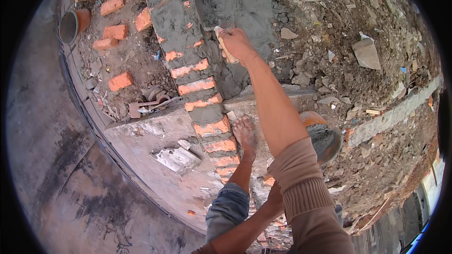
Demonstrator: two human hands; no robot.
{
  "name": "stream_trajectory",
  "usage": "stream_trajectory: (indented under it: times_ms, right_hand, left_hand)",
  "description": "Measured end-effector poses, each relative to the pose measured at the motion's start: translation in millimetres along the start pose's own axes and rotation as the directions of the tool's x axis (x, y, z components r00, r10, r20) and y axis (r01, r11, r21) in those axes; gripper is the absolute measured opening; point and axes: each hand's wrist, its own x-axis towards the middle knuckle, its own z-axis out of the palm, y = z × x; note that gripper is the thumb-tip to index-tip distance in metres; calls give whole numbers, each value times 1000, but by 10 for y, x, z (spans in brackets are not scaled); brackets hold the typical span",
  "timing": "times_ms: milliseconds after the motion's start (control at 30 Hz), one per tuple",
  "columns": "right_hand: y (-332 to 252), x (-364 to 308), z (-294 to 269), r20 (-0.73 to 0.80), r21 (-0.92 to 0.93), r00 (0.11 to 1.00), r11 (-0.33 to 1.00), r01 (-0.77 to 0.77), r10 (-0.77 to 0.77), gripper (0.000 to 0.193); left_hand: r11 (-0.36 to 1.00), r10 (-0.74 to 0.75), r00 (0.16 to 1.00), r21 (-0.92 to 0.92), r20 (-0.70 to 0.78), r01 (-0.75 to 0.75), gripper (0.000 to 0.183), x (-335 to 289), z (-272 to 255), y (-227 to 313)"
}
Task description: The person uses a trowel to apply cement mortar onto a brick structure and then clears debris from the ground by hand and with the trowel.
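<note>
Trowel (222,43) lies in the right grip (238,45), blade (201,13) beyond.

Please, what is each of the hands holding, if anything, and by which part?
The right hand holds a trowel by its pale handle. The left hand is partly hidden behind the right sleeve, so its hold cannot be told.

We classify this place as a building site. We observe brickwork (196,86) under wet mortar (245,11), loose bricks (120,81), rubble-strewn soil (336,28) and mortar-stained buckets (84,19).
</note>
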Motion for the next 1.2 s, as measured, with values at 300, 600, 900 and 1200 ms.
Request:
stream_trajectory:
  times_ms: [300, 600, 900, 1200]
  right_hand:
    - [-139, -69, 371, -245, -391, 915, 897, 208, -319, 39]
    - [259, -559, -5, -163, -22, 981, 995, 100, -102, 44]
    - [1012, -847, 536, -172, -352, 969, 930, 107, -177, 44]
    - [1043, -823, -70, -260, 221, 949, 968, -123, 180, 46]
  left_hand:
    - [993, -29, 993, 116, 115, 15, 51, -49, 299, 89]
    - [980, -65, 988, 196, 137, 38, 51, -217, 370, 93]
    - [965, 84, 996, -247, -12, -85, 51, -305, 472, -53]
    - [989, 133, 982, -52, -134, -141, 54, -315, 809, -363]
